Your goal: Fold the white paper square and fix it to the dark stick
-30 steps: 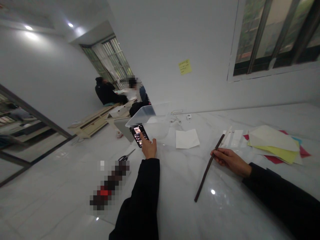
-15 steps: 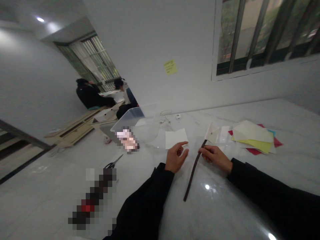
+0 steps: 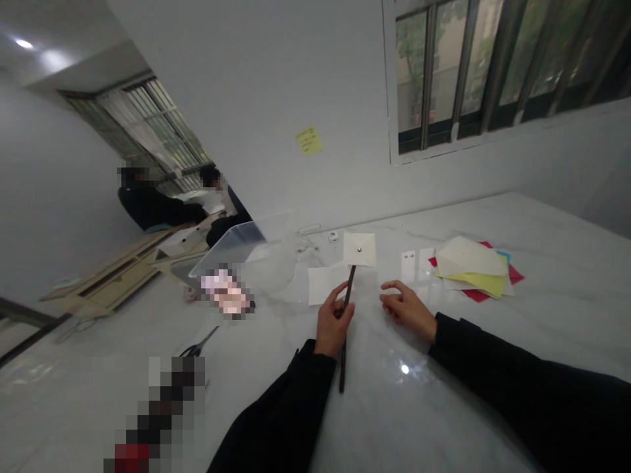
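My left hand [image 3: 331, 328] pinches a dark brown stick [image 3: 343, 364] between thumb and fingers, below its upper end. A folded white paper square [image 3: 365, 240] sits at the top of the stick, with a small shiny dot at its middle. My right hand [image 3: 408, 310] is to the right of the stick, apart from it, fingers loosely bent and holding nothing. Beyond my left hand, a white sheet [image 3: 319, 284] lies flat on the table, partly covered by that hand. A small pale card [image 3: 407, 268] with two dark dots lies beyond my right hand.
Coloured papers [image 3: 473, 263] are stacked at the right. A clear plastic bin [image 3: 236, 240] stands back left, with a blurred-out pink item in front. Scissors [image 3: 200, 345] lie at the left beside a pixelated dark item. Two people sit far left. A yellow note [image 3: 309, 140] is on the wall.
The stick with the paper square has passed from my right hand to my left and now stands more upright in view. My right hand has let go. The view has shifted right.
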Demonstrator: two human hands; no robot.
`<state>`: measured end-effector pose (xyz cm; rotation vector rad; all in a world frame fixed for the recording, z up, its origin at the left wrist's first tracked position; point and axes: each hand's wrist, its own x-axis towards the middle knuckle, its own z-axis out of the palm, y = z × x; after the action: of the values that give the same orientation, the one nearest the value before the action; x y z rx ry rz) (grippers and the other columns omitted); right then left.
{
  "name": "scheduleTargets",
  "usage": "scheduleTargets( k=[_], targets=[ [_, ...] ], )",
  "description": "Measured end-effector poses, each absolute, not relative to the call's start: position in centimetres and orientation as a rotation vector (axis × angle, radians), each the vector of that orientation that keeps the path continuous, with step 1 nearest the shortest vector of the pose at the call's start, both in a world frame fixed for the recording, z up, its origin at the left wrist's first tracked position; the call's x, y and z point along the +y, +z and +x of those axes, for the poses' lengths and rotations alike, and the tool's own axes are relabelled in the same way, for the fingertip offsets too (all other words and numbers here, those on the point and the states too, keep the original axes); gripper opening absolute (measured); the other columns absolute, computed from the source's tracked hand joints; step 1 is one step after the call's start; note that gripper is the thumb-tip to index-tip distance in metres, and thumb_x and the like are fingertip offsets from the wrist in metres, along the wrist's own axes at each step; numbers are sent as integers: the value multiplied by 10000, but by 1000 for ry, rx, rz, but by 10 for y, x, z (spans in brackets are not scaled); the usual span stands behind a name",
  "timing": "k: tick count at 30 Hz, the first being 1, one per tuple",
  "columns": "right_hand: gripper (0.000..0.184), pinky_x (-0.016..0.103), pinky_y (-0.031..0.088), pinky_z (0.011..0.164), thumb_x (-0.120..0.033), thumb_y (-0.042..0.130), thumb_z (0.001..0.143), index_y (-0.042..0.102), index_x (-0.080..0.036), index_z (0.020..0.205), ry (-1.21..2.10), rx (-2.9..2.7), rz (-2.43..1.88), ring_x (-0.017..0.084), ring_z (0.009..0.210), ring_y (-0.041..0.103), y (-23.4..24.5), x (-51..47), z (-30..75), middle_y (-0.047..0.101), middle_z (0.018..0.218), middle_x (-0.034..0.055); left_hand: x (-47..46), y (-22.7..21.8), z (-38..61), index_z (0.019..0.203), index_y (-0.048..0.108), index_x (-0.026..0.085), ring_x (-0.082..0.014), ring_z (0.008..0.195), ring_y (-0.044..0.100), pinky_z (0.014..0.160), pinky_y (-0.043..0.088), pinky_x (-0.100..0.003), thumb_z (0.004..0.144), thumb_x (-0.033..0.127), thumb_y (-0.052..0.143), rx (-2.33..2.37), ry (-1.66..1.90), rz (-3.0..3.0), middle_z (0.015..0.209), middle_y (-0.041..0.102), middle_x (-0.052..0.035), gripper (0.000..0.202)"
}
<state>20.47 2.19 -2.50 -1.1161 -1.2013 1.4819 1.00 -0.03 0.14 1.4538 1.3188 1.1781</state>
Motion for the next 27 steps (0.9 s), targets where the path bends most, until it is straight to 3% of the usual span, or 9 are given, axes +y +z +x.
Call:
scheduleTargets(
  k=[5,9,13,17,20,23,27],
  targets=[
    [591,209,251,395,-341,610,699,469,-200,1255,1237,-934,-1171,92,429,340,-28,40,221,447,541,-93,5,5,-1,1335,537,184,-81,502,238,498,195,-216,792,420,671,1324,1187,1508,540,257,101,607],
    [726,215,248,403,-291,640,684,413,-205,1368,1323,-817,-1157,95,467,343,-17,42,226,453,606,-71,1,2,7,1300,575,167,-84,507,264,501,209,-220,819,465,630,1291,1164,1523,548,297,88,569],
    [669,207,227,421,-298,715,707,505,-238,1339,1779,-1157,-898,67,467,308,1,19,218,454,615,-71,-6,1,18,1259,607,160,-87,507,290,501,233,-219,832,462,608,1292,1189,1580,542,313,80,523],
    [557,215,259,446,-350,739,739,599,-244,1267,2258,-1656,-561,66,469,341,7,1,213,454,575,-78,-6,2,15,1071,682,152,-84,462,241,460,186,-224,832,513,573,1403,1223,1532,502,286,83,447],
    [368,221,234,443,-382,693,780,704,-201,1101,2213,-1737,-590,59,457,295,3,3,212,414,544,-77,-1,2,9,1002,680,155,-83,458,282,456,206,-215,816,525,587,1413,1224,1491,502,329,78,424],
    [317,224,207,438,-375,688,765,714,-209,1033,2046,-1446,-783,64,457,267,-3,12,212,383,527,-79,1,1,9,992,674,156,-78,454,316,454,229,-203,814,516,590,1352,1163,1477,499,370,77,410],
    [472,212,242,442,-283,694,721,620,-199,1180,1746,-1044,-946,73,490,327,-12,34,221,449,591,-64,0,0,14,1000,671,144,-84,470,431,456,315,-197,796,465,623,1265,1043,1451,572,518,39,384]
  ],
)
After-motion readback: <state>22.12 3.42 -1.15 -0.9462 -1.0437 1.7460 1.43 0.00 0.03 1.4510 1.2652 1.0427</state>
